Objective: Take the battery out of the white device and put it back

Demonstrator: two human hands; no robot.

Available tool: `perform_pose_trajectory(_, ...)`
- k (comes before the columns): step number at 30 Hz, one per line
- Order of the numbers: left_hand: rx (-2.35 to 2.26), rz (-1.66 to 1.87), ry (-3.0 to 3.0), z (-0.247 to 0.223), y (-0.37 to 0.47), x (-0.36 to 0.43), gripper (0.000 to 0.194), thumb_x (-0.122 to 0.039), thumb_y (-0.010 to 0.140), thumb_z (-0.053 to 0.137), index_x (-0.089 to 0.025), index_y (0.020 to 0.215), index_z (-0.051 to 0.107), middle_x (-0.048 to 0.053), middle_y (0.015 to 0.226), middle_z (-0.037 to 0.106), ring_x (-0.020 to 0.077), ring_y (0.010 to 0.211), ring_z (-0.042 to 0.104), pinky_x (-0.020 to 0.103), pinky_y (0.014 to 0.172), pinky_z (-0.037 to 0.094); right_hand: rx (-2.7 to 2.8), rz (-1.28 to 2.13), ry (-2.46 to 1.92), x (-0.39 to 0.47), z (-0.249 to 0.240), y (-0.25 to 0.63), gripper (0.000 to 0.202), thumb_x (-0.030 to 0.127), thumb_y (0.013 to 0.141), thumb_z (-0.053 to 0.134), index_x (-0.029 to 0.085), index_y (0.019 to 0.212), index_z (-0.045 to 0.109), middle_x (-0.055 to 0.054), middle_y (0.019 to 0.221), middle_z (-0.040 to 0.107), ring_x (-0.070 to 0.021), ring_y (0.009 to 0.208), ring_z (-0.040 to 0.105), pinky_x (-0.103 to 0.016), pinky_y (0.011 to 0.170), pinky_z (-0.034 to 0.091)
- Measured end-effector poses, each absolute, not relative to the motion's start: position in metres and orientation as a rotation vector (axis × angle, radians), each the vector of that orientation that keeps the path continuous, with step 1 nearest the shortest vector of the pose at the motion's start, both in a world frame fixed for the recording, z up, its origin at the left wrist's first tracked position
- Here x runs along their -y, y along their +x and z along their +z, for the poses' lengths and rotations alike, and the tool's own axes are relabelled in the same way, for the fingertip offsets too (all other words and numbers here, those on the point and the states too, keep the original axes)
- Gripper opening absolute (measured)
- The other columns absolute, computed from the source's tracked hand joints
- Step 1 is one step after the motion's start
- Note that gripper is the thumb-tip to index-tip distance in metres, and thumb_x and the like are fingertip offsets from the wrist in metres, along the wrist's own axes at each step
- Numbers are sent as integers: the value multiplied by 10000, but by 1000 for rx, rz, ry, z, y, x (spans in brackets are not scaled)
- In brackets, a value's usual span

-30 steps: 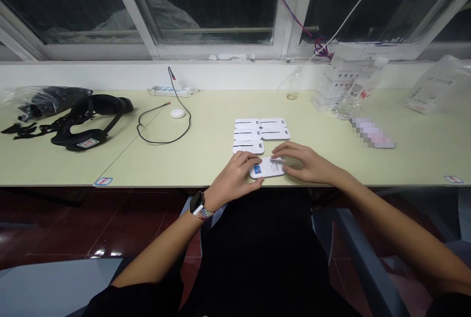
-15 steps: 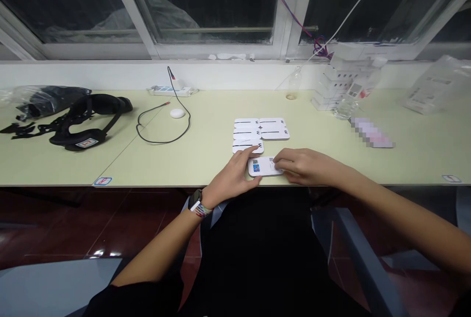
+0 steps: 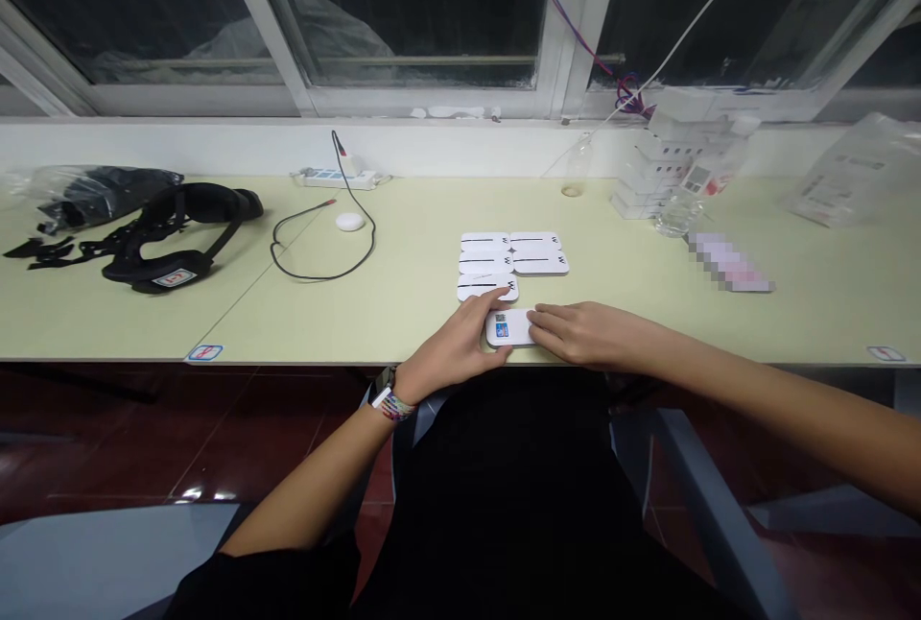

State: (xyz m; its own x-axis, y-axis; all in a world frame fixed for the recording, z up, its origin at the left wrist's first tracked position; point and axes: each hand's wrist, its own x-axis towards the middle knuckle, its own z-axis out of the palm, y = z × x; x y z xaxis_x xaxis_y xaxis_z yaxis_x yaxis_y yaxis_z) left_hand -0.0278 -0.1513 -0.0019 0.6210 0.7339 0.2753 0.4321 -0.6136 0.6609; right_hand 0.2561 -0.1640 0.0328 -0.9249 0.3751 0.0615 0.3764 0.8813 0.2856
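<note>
A flat white case with rounded corners (image 3: 515,336) lies at the table's front edge, a small code and a blue sticker on its left part. My left hand (image 3: 453,342) grips its left end, thumb on the near side and fingers on the far side. Stretched out and lying flat, the fingers of my right hand (image 3: 579,332) press on the case's right part and cover it. Just beyond are several white rounded pieces (image 3: 486,261) in two columns, each with a black line and a W-like mark. My left fingertips reach the nearest one.
On the left lie a black headset (image 3: 162,265), a black cable (image 3: 317,278) and a white oval object (image 3: 349,222). A power strip (image 3: 338,178) is by the wall. At right are stacked white boxes (image 3: 637,188), a plastic bottle (image 3: 676,212), a blurred-out pink item (image 3: 730,265) and a plastic bag (image 3: 849,174).
My right hand has shifted slightly left over the case, its fingers now flatter and covering the code on the right part. My left hand keeps its hold.
</note>
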Motion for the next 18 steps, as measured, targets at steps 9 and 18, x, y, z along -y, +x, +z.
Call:
perform_pose_trajectory(9,-914,736,2306,-3,-28,151,781,-308,967,789,-293,1641,394,147,1566,601,367,1457,589,561,1212,500,3002,-418,-616,164,33,255,308,10,1007,540,159,1264,620,-183,1193,741,-312,1092,712,-419,819,617)
perform_pose_trajectory(18,-830,795,2322,-5,-29,149,845,-248,942,782,-321,1667,355,133,1628,544,361,1505,565,569,1256,485,2642,242,-1096,170,34,252,508,335,1004,709,209,1484,600,-187,1363,703,-348,1152,735,-497,925,644)
